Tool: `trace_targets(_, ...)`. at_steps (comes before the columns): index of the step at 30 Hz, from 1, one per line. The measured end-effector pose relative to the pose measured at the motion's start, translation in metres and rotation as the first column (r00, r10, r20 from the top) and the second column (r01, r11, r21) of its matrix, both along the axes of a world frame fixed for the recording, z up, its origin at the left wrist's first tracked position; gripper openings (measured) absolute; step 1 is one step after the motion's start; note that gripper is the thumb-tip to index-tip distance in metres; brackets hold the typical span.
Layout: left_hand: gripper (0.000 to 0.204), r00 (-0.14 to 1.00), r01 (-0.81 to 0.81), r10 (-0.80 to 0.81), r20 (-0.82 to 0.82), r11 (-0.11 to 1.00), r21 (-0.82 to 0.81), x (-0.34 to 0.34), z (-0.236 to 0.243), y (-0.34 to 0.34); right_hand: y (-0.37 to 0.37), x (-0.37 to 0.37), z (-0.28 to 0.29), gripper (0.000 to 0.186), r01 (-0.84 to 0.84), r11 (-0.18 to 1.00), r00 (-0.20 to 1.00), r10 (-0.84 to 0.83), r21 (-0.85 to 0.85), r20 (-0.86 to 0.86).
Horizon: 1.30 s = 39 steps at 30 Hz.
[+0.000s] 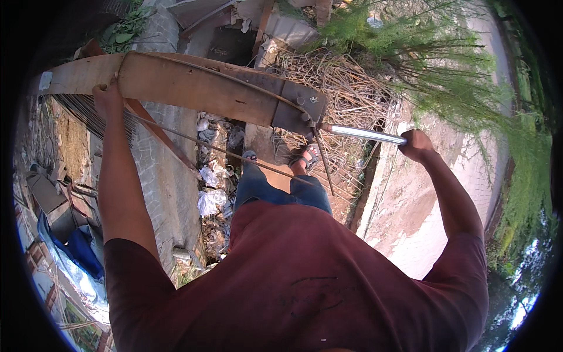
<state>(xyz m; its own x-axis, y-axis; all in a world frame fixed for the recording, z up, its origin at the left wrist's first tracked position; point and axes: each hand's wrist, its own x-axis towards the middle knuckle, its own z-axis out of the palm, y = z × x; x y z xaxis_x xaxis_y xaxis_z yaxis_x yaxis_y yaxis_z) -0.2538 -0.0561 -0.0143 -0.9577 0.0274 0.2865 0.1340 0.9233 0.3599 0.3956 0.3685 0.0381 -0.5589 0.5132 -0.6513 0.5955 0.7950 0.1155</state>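
The right hand is closed around the end of a silvery metal lever, which reaches to a dark metal plate at the right end of a narrow wooden tabletop. The left hand is curled at the tabletop's near edge, toward its other end; whether it also grips a rod, I cannot tell. A thin metal rod lies along the tabletop and angles toward the person at the plate. Another slender rod slants from beside the left hand toward the jeans. Beyond the plate lies a tangled heap of bent rods, with feathery green foliage overhanging it. White plastic litter lies left of the legs.
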Motion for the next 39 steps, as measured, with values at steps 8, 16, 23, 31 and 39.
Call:
trace_targets(8,0.063,0.998,0.055,-0.058,0.026,0.995,0.079,0.016,0.012,0.010,-0.170,0.053,0.002,0.022,0.510,0.859,0.841,-0.489,0.038,-0.232)
trace_targets(16,0.058,0.993,0.064,-0.077,0.088,0.987,0.149,0.018,0.015,0.008,-0.279,0.014,0.013,0.023,0.818,0.557,0.574,-0.771,0.148,-0.275)
trace_targets(23,0.058,0.993,0.117,-0.121,0.017,0.982,0.147,0.020,0.015,0.007,-0.283,0.005,0.020,0.023,0.822,0.532,0.569,-0.773,0.202,-0.281)
trace_targets(31,0.063,0.986,0.112,-0.131,0.105,0.979,0.168,0.022,0.025,0.014,-0.182,0.061,-0.007,0.020,0.601,0.784,0.762,-0.505,0.155,-0.406)
trace_targets(39,0.065,0.984,0.132,-0.143,0.109,0.986,0.099,0.001,0.009,0.003,-0.211,0.028,0.012,0.027,0.580,0.724,0.483,-0.675,-0.374,-0.558)
